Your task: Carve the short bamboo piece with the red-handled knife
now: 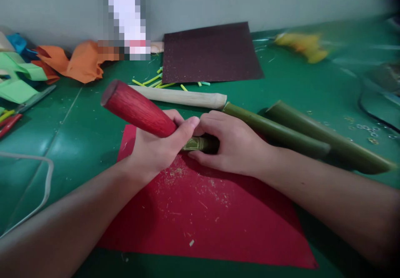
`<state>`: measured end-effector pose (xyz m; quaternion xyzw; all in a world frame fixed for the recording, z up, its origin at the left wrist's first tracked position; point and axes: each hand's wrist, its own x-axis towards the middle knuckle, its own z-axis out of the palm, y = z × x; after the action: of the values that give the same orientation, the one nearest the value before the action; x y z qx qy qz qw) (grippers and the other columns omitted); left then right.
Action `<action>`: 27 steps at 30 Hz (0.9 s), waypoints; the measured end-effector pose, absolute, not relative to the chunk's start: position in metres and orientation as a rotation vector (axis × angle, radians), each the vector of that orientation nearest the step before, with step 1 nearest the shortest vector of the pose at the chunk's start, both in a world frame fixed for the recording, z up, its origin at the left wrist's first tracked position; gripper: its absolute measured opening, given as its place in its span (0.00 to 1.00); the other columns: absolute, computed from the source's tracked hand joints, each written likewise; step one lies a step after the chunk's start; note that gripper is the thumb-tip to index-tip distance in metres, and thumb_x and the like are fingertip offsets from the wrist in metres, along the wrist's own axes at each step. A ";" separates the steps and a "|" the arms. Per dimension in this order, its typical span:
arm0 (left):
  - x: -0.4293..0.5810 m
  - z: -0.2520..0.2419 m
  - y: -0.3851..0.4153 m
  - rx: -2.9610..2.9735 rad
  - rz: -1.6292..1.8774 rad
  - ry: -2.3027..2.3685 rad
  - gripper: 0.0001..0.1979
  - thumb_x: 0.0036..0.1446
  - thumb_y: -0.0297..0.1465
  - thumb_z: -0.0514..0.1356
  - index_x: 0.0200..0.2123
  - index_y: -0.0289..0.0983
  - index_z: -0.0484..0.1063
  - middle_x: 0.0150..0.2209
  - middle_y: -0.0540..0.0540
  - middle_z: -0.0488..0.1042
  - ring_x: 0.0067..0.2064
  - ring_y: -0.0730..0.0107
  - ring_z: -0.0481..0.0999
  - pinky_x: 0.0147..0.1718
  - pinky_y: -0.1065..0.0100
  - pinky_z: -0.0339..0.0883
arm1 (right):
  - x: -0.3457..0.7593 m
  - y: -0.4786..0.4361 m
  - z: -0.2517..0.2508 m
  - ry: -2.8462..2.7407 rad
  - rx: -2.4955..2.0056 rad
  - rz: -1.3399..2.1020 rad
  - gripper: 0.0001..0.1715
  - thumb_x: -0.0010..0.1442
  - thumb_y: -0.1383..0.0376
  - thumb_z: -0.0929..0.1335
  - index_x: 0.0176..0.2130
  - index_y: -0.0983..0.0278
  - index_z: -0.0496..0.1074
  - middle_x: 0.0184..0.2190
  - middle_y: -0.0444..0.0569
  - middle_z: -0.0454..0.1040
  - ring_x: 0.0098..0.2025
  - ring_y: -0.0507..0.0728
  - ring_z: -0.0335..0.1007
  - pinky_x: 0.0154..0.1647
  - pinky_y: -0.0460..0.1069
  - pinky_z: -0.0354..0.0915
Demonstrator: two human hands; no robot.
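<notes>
My left hand (158,146) is closed around the thick red wooden handle (140,109) of a tool; its working end is hidden by my fingers. My right hand (233,140) grips a short green bamboo piece (193,144), thumb and fingers on either side of it. Pale lines outlining a rectangle are cut into the bamboo's surface. Both hands meet over a red sheet (218,219), with fine shavings scattered on it just below the bamboo.
Behind my hands lie a pale stick (187,96), a green bamboo length (275,130) and another bamboo length (331,138). A dark brown sheet (211,55) lies farther back. Orange crumpled paper (84,63), scissors (37,96) and a white cord (48,174) are at left.
</notes>
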<state>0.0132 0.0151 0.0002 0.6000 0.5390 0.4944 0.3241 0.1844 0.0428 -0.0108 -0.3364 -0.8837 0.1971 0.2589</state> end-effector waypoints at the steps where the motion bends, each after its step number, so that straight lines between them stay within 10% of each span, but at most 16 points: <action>1: 0.013 -0.001 0.015 1.599 1.286 1.421 0.14 0.54 0.33 0.65 0.19 0.38 0.68 0.18 0.55 0.68 0.21 0.79 0.67 0.20 0.76 0.64 | 0.184 0.043 -0.011 -2.396 -0.909 0.535 0.11 0.53 0.60 0.71 0.29 0.64 0.67 0.27 0.45 0.67 0.31 0.54 0.61 0.34 0.50 0.58; 27: 0.012 0.001 0.016 1.642 1.311 1.217 0.18 0.57 0.32 0.62 0.16 0.38 0.63 0.16 0.54 0.61 0.19 0.80 0.62 0.20 0.76 0.63 | 0.186 0.044 -0.012 -2.386 -0.927 0.549 0.10 0.51 0.61 0.71 0.30 0.64 0.69 0.28 0.47 0.69 0.32 0.55 0.63 0.35 0.51 0.59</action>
<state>0.0115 0.0163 0.0006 0.6337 0.4696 0.5060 0.3491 0.1859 0.0436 -0.0120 -0.3421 -0.8803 0.2025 0.2589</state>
